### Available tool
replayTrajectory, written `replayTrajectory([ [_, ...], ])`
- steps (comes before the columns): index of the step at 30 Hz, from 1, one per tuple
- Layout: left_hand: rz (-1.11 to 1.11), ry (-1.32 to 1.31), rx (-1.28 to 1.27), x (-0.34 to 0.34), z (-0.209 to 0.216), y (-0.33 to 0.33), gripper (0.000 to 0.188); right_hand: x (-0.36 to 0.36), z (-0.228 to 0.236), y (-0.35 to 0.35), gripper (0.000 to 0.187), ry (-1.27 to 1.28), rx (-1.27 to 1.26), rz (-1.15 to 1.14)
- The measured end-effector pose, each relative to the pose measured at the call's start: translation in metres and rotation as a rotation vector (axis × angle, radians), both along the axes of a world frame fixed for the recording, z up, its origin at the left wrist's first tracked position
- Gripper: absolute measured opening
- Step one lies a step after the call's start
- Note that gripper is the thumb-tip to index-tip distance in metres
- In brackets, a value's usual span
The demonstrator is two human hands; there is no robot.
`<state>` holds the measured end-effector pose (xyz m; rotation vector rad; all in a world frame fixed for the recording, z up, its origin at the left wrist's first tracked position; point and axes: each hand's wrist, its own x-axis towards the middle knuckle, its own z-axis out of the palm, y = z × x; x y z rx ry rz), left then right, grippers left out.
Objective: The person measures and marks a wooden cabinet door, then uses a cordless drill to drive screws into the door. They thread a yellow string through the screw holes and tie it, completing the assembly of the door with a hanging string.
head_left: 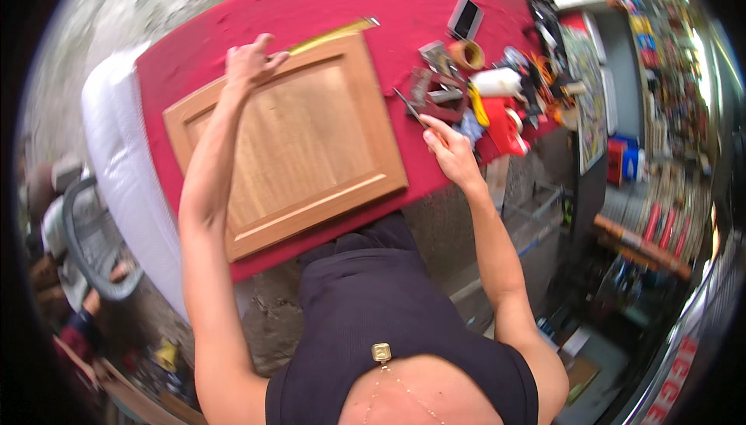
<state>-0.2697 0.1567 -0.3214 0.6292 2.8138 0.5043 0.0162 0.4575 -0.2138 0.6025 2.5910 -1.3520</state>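
A framed wooden cabinet door [299,141] with a raised middle panel lies on the red-covered table. My left hand [252,66] rests at its far edge, fingers apart, thumb toward the right. Next to that hand a yellow measuring tape blade [334,34] runs off to the right along the far edge; whether the hand touches it I cannot tell. Just right of the door, my right hand [451,149] is closed round a thin, dark, pen-like tool [409,103], its tip pointing up and left. Motion blur hides the tool's exact kind.
Right of the door lie a phone [465,18], a roll of brown tape [467,55], a white bottle [497,81], a red container [505,128] and tangled tools. A plastic-wrapped white roll [128,137] lines the table's left side. Crowded shelves [660,114] stand at right.
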Motion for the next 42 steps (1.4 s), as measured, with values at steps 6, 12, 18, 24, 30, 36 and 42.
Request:
replayTrajectory([
  [6, 0.205, -0.282, 0.727, 0.081, 0.049, 0.085, 0.077, 0.145, -0.045, 0.105, 0.037, -0.194, 0.011, -0.574],
  [12, 0.368, -0.664, 0.936, 0.164, 0.053, 0.207, 0.065, 0.144, -0.08, 0.19, 0.036, 0.058, 0.173, -0.344],
  [18, 0.61, -0.907, 0.932, 0.218, 0.012, 0.337, 0.059, 0.099, -0.138, 0.224, 0.04, 0.386, 0.278, -0.066],
  [24, 0.718, -0.695, 0.829, 0.242, -0.01, 0.431, 0.049, 0.117, -0.122, 0.225, 0.033, 0.493, 0.231, -0.128],
  [30, 0.487, -0.357, 0.929, 0.26, 0.016, 0.434, 0.051, 0.158, -0.09, 0.273, 0.023, 0.537, 0.104, -0.244],
  [36, 0.513, 0.258, 0.057, 0.331, -0.053, 0.249, 0.064, 0.146, -0.089, 0.381, 0.012, 0.475, 0.121, -0.597],
  [42, 0.746, -0.21, -0.307, 0.416, -0.079, 0.188, 0.092, 0.112, -0.148, 0.492, 0.018, 0.415, -0.096, -0.835],
])
